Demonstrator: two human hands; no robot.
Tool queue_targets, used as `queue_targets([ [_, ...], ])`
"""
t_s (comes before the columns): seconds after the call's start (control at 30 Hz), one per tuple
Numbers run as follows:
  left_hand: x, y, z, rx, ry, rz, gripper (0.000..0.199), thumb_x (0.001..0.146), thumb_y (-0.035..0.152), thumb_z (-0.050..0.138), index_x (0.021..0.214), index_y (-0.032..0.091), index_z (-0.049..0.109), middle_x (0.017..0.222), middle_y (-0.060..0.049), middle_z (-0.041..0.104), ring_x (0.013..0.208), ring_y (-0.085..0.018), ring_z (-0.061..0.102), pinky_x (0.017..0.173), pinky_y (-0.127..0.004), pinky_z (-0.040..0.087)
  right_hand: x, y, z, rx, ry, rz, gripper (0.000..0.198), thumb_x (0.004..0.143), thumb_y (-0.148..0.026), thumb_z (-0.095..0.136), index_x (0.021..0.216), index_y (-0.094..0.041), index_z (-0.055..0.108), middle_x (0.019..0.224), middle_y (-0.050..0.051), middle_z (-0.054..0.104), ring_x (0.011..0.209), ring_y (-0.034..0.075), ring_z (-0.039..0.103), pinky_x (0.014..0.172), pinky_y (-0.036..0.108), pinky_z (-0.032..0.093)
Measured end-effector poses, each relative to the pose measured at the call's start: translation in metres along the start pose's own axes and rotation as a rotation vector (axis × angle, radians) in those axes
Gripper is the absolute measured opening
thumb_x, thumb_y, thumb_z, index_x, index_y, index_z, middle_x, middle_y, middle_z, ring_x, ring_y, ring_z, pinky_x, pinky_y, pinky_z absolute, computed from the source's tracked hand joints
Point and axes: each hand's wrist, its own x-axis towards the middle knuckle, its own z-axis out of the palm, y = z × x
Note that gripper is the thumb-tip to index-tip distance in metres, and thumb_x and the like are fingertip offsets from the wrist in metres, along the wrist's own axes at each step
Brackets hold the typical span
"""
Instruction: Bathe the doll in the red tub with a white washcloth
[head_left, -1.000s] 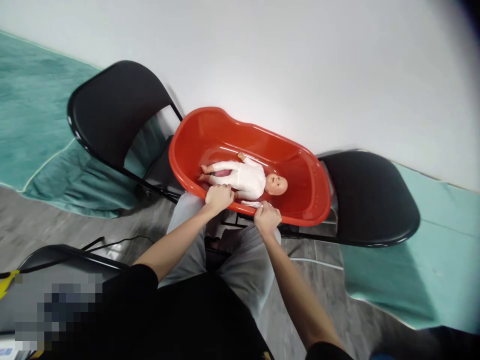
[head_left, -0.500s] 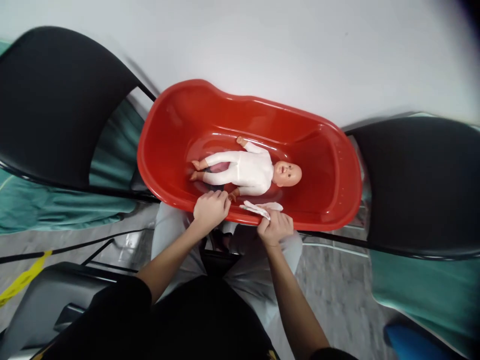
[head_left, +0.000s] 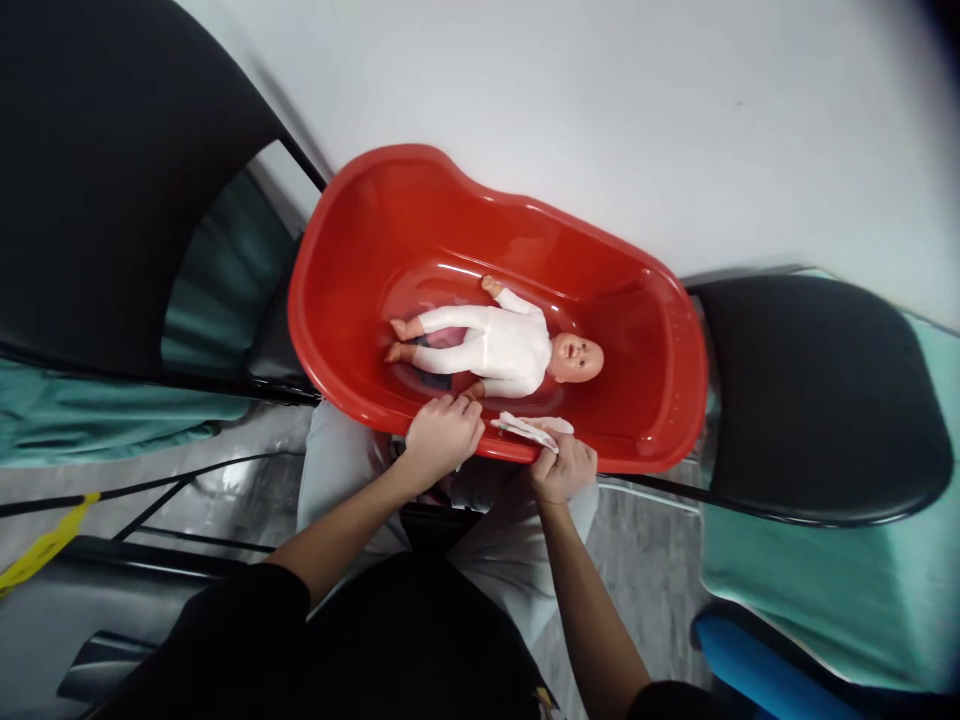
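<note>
Right hand [head_left: 564,470]: at the near rim of the tub [head_left: 352,255], fingers folded closed over one end of a cloth [head_left: 525,428], no gap visible.
Left hand [head_left: 442,437]: at the same rim, further left, fingers loosely curled in; palm hidden, so cannot tell whether anything is held. Just beside the near hand of the doll [head_left: 517,345]; touching or apart, cannot tell.
Cloth: white, thin, folded, reaching left from the right hand along the near rim. Handling, by judgement: light, limp, soft, safe to crumple; best taken by a corner or gathered edge.
Doll: inside the tub, face up, head right, feet left; torso and limbs in white, head, hands and feet bare. Handling, by judgement: fairly light, probably soft in the trunk, firmer and smooth at the head, slippery if wet; best supported under neck and seat.
Patch [head_left: 450,337]: pink and dark, under the legs; print or separate thing, cannot tell.
Tub: red, glossy, lengthwise left to right; probably stiff, slick plastic, surest by the rim.
Chairs: black, one left [head_left: 97,200], one right [head_left: 817,400].
Wall [head_left: 600,110]: pale, on the far side.
Tape [head_left: 49,545]: yellow, near left; faint marks, too blurred to read.
Brands, labels: none legible.
</note>
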Motion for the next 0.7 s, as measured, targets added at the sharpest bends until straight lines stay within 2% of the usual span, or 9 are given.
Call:
queue_targets([
  [0.27, -0.004, -0.005, 0.001, -0.092, -0.034, 0.091, 0.022, 0.097, 0.023, 0.047, 0.094, 0.015, 0.067, 0.092, -0.011, 0.072, 0.087, -0.027, 0.067, 0.074, -0.039, 0.046, -0.004, 0.01, 0.008, -0.027, -0.026, 0.018, 0.027, 0.086, -0.024, 0.037, 0.082, -0.019, 0.064, 0.069, 0.007, 0.062, 0.067, 0.021, 0.054, 0.073, 0.034, 0.035],
  [0.47, -0.005, -0.005, 0.002, -0.112, 0.008, 0.094, 0.019, 0.094, 0.022, 0.051, 0.093, 0.014, 0.067, 0.088, -0.01, 0.072, 0.085, -0.025, 0.067, 0.073, -0.037, 0.047, -0.003, 0.009, 0.009, -0.026, 0.011, 0.037, 0.028, 0.087, -0.027, 0.037, 0.082, -0.02, 0.064, 0.07, 0.006, 0.064, 0.066, 0.02, 0.053, 0.073, 0.034, 0.035],
  [0.7, -0.005, -0.006, 0.001, -0.037, -0.035, 0.094, 0.023, 0.096, 0.026, 0.048, 0.098, 0.016, 0.068, 0.091, -0.007, 0.073, 0.085, -0.024, 0.066, 0.073, -0.037, 0.047, -0.004, 0.002, 0.014, -0.028, 0.114, 0.095, 0.027, 0.085, -0.025, 0.039, 0.08, -0.019, 0.065, 0.068, 0.005, 0.064, 0.064, 0.019, 0.055, 0.073, 0.033, 0.037],
])
